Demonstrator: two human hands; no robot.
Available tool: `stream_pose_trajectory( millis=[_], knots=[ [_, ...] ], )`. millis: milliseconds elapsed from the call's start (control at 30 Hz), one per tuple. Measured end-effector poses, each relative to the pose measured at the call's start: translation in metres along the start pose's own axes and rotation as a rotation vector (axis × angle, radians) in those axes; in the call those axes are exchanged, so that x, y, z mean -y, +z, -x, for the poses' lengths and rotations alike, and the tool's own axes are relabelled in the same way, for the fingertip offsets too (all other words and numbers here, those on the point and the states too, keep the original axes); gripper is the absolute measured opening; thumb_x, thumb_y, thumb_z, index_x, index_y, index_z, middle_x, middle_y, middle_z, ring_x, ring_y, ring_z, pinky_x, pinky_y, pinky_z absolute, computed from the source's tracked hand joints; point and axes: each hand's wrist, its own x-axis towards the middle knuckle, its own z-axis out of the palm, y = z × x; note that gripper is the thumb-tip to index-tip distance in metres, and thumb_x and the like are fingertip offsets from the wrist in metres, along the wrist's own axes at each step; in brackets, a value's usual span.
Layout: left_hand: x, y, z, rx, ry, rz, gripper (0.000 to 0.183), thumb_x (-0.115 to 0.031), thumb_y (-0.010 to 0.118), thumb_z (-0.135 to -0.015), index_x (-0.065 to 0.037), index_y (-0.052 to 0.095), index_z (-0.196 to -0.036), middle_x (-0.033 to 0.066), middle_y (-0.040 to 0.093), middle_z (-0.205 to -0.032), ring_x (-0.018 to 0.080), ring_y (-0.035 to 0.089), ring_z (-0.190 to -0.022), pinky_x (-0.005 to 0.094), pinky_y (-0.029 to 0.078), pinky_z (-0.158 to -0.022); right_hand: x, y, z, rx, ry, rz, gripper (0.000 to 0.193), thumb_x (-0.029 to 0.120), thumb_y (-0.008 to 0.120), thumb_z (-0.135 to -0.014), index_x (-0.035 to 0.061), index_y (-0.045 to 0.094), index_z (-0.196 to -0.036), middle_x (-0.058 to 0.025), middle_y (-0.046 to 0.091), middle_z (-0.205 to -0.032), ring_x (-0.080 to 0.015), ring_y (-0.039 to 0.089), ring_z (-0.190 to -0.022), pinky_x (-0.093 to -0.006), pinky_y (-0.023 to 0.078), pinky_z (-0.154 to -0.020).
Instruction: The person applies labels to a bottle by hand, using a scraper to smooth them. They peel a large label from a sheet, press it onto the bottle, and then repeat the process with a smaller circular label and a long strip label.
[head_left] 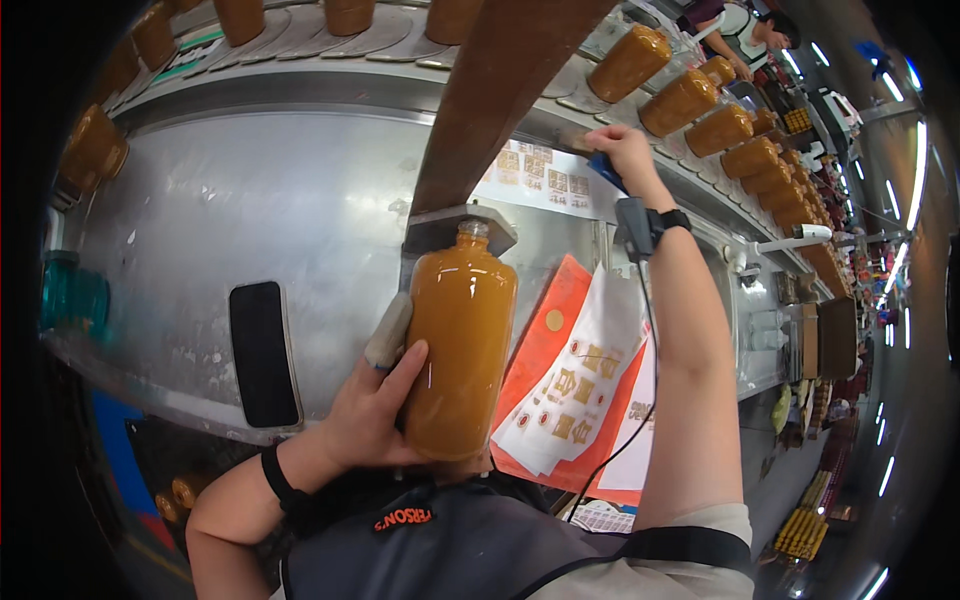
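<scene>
My left hand (362,418) is wrapped round the lower left side of a glossy amber-brown bottle (462,340). The bottle leans slightly, its clear glass neck up against a grey plate at the foot of a brown post. A pale cover sits on one finger of that hand. Up and to the right, my right hand (627,158) is closed on a blue-handled tool (606,172); a blurred brownish tip near its fingers cannot be made out. Below that hand lies a white sheet with gold decals (548,182).
A brown post (490,90) rises beyond the bottle. Amber bottles (680,100) line the curved conveyor behind. A black phone (264,353) lies on the metal table (200,220). More decal sheets (570,400) rest on a red packet (540,330). A co-worker (745,40) stands far right.
</scene>
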Motion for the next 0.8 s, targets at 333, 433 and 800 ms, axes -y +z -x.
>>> stream_pose_trajectory(
  millis=[333, 433, 800],
  knots=[
    [-0.010, -0.012, -0.015, 0.137, -0.206, 0.173, 0.143, -0.038, 0.094, -0.062, 0.002, -0.009, -0.153, 0.0288, 0.028, -0.152, 0.0426, 0.041, -0.136, 0.0461, 0.040, -0.108, 0.231, -0.044, 0.203, 0.751, -0.571, 0.062, 0.012, 0.011, 0.067, -0.088, 0.0031, 0.071, -0.097, -0.0022, 0.069, -0.081, -0.0101, 0.063, -0.070, -0.0241, 0.048, -0.064],
    [-0.013, -0.013, -0.017, 0.151, -0.238, 0.194, 0.144, -0.038, 0.094, -0.062, 0.001, -0.011, -0.153, 0.0287, 0.025, -0.154, 0.0414, 0.037, -0.139, 0.0455, 0.035, -0.112, 0.249, -0.035, 0.220, 0.909, -0.663, 0.030, 0.014, 0.010, 0.070, -0.087, 0.0012, 0.071, -0.098, -0.0054, 0.070, -0.082, -0.0125, 0.065, -0.069, -0.0249, 0.049, -0.064],
    [-0.011, -0.007, -0.050, -0.087, -0.598, 0.819, 0.103, -0.032, 0.073, -0.088, 0.015, 0.005, -0.149, 0.0267, 0.033, -0.150, 0.0297, 0.035, -0.140, 0.0367, 0.032, -0.113, 0.217, 0.010, 0.221, 0.652, -0.608, 0.173, 0.023, 0.015, 0.073, -0.082, 0.0073, 0.068, -0.104, -0.0046, 0.063, -0.068, -0.0179, 0.061, -0.061, -0.0307, 0.048, -0.060]
  ],
)
